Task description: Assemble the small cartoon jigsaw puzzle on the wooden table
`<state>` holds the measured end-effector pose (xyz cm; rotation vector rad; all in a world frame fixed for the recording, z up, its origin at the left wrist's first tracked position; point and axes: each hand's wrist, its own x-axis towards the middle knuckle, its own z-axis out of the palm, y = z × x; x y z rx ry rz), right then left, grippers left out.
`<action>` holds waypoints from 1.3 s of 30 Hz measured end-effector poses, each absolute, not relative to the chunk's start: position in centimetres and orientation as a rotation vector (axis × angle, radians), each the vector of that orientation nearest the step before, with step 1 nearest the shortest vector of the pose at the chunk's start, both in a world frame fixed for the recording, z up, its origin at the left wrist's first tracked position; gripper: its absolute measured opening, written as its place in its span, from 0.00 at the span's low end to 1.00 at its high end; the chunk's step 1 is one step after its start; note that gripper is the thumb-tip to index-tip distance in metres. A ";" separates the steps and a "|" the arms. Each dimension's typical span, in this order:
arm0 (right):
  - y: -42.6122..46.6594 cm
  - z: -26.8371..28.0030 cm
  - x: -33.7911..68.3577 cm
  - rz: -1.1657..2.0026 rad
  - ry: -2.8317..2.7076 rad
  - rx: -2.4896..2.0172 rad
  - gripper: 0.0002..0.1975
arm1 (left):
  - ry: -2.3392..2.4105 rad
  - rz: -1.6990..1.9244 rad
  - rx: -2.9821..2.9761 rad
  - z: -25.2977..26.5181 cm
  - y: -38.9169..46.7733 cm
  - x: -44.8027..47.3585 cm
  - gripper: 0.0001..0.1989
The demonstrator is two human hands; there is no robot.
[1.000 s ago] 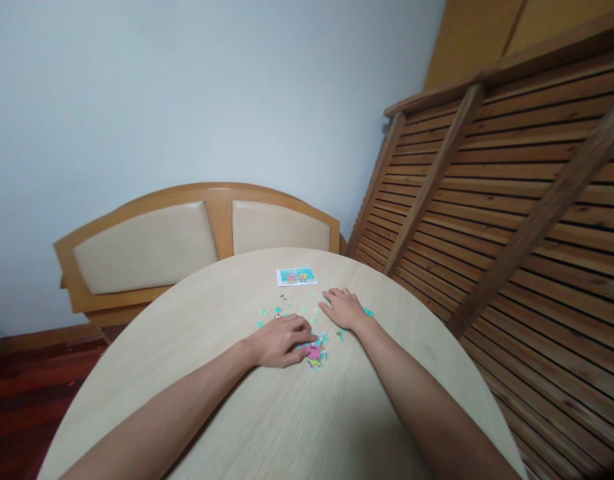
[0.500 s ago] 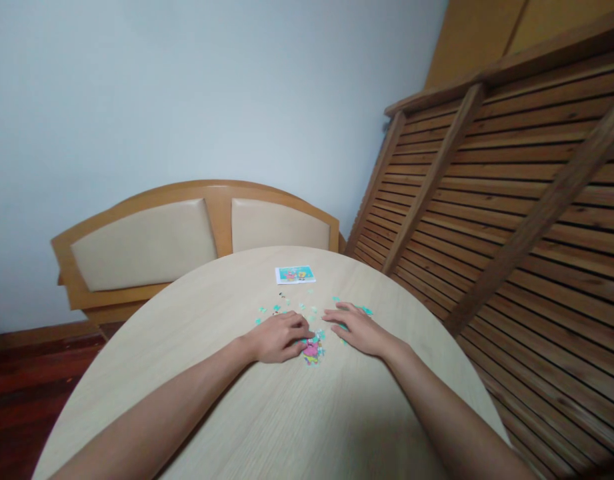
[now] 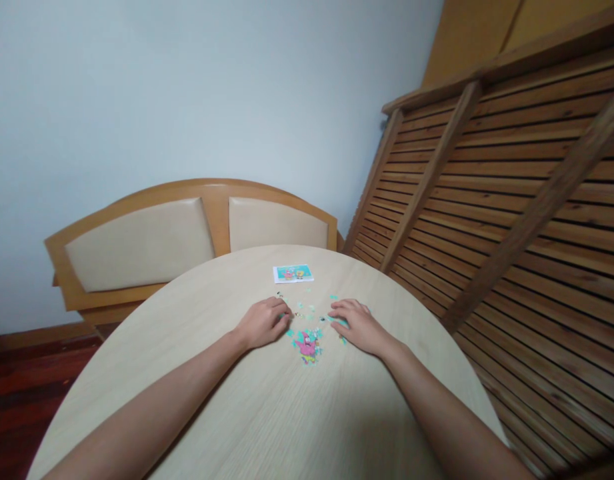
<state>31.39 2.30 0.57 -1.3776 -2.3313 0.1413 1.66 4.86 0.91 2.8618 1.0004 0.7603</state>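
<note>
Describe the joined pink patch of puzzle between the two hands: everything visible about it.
The joined patch is a small flat cluster of interlocked pieces, mostly pink with turquoise and some yellow at its near edge. It lies on the pale wood-grain table, loose turquoise pieces scattered beyond. Neither hand touches it.

Only 1 view is given, taken from the head and aimed forward and down. The left hand (image 3: 263, 323) and right hand (image 3: 359, 327) are seen mid-frame, at arm's length, over the round table (image 3: 287, 413).
</note>
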 end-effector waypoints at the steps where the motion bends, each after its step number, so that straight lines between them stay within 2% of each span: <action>1: 2.2 0.8 31.3 0.140 -2.330 -1.384 0.11 | 1.025 0.780 2.840 0.9 5.0 1.5 0.12; 11: 1.7 1.0 30.9 0.267 -2.291 -1.390 0.04 | 0.527 0.606 2.895 0.7 4.0 2.6 0.14; 19: 1.4 1.4 30.0 0.360 -2.278 -1.353 0.03 | 0.460 0.528 3.013 1.1 3.7 2.8 0.16; 22: 1.3 1.6 29.7 0.427 -2.253 -1.371 0.07 | 0.449 0.515 3.022 1.2 3.5 3.0 0.16; 27: 1.4 1.4 30.1 0.271 -2.256 -1.469 0.09 | 0.455 0.508 3.017 1.4 3.3 3.1 0.15; 39: 1.3 1.6 30.1 0.435 -2.272 -1.428 0.04 | 0.422 0.494 2.983 1.8 2.6 3.5 0.15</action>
